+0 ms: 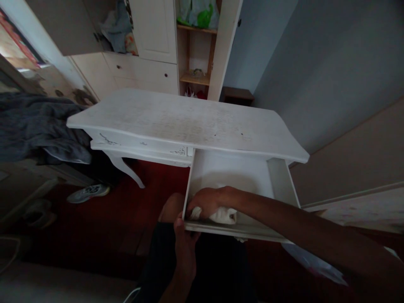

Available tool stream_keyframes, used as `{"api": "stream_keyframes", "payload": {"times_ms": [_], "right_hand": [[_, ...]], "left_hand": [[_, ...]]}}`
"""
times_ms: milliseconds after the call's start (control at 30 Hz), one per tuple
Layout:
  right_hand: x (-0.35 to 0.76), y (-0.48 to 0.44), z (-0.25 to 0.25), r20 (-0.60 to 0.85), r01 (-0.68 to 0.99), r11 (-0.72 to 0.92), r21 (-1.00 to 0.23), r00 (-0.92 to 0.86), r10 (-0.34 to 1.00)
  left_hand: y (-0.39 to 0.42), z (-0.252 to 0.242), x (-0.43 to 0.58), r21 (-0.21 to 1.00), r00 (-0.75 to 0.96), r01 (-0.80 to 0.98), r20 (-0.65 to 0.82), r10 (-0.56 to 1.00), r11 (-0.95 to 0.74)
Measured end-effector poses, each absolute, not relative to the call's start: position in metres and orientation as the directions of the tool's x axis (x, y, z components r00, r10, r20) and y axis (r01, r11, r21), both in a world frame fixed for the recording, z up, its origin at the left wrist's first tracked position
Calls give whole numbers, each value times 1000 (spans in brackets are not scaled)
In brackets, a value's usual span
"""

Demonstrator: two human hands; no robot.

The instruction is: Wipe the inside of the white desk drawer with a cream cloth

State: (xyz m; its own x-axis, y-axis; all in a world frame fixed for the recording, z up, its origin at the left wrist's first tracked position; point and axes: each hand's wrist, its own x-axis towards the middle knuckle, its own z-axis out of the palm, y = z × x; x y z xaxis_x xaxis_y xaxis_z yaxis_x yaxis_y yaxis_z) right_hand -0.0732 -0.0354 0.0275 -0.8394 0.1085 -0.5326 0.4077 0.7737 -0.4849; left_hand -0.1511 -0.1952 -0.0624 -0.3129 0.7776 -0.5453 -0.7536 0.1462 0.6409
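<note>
With right forearm, clamping white cloth by right grip inside opened drawer.
Pinching drawer's corner in left grip; cannot tell remaining work.

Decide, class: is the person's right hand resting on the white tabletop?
No: the right hand is inside the pulled-out drawer, on a white cloth.

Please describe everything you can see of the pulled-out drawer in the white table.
The drawer is a shallow, open-topped white box, apparently painted board, with a flat bottom and thin side walls. It sits roughly level, pulled out from beneath the right part of the table, its back end hidden. The left hand holds its front left corner. Inside, near that corner, lies a bunched off-white cloth under the right hand.
</note>
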Motion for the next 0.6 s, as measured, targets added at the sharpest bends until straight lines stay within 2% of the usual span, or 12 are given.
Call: {"api": "stream_keyframes", "payload": {"times_ms": [200, 300, 400, 500, 600], "right_hand": [[-75, -38, 29, -488, 247, 900, -359, -872, 44], [-82, -41, 36, -572, 170, 951, -258, -821, -8], [-79, -38, 47, -672, 221, 958, -182, -740, 42], [-55, -28, 59, -611, 411, 873, -264, -771, 178], [-19, -18, 63, -429, 554, 688, -469, -824, 370]], "left_hand": [[-195, -60, -155, 629, -298, -761, -555, 777, 158], [-195, -64, -157, 642, -316, -750, -558, 767, 159], [-194, -72, -157, 665, -348, -731, -558, 753, 156], [-195, -81, -156, 665, -342, -728, -565, 751, 169], [-197, -87, -161, 676, -337, -712, -565, 753, 189]]}}
